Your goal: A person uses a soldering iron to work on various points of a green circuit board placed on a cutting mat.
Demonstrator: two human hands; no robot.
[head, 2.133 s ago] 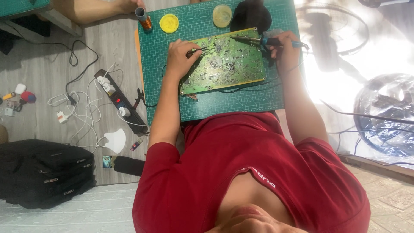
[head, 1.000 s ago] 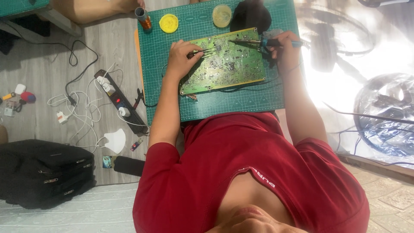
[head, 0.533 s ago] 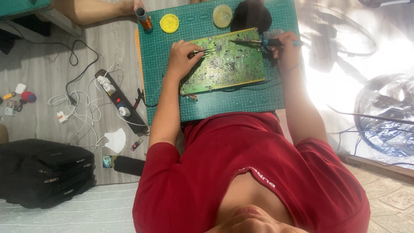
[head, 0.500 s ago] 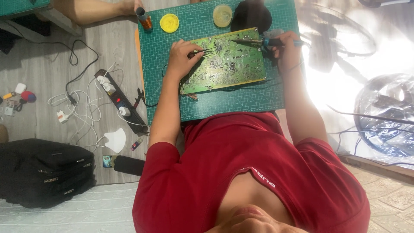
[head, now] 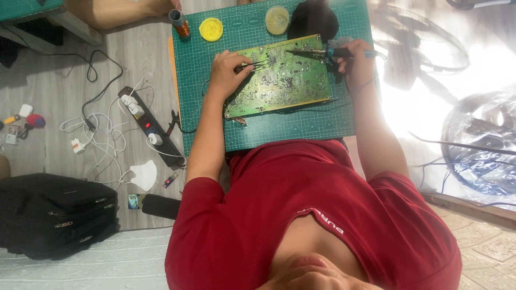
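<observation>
A green circuit board (head: 285, 80) lies on a green cutting mat (head: 279, 134) on the floor. My left hand (head: 226, 72) rests at the board's left edge and pinches dark tweezers (head: 255, 65), whose tips touch the board. At the board's upper right corner my right hand (head: 357, 64) grips a soldering iron (head: 317, 52) with a blue handle. Its tip points left, onto the board's top edge and close to the tweezer tips. A thin dark cable runs under the board's lower edge.
At the mat's top edge are a copper-wound cylinder (head: 179, 22), a yellow round tin (head: 211, 29), a pale round dish (head: 277, 19) and a black object (head: 314, 19). Left of the mat: a power strip (head: 148, 126) with cables, a white mask (head: 142, 174), a black bag (head: 54, 215). A fan (head: 484, 139) stands at right.
</observation>
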